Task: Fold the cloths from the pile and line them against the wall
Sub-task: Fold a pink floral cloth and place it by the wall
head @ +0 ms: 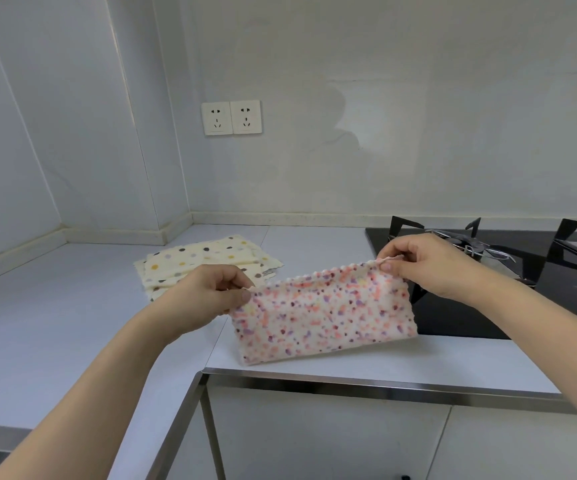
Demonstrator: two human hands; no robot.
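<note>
The head camera is looking forward and down, close over the desk (55,323), facing the wall (384,98) corner.

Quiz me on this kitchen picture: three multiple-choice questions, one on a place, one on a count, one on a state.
1. Where does the pile of cream dotted cloths lie?
A on the gas hob
B on the counter, left of the hob
C on the floor

2. How many wall sockets?
A one
B two
C four

3. The pink speckled cloth is
A pinched at its top corners by the left hand and right hand
B lying flat, untouched
C held by one hand

Answers: B, the gas hob sits to the right; B, two plates side by side; A, both hands pinch it.
</note>
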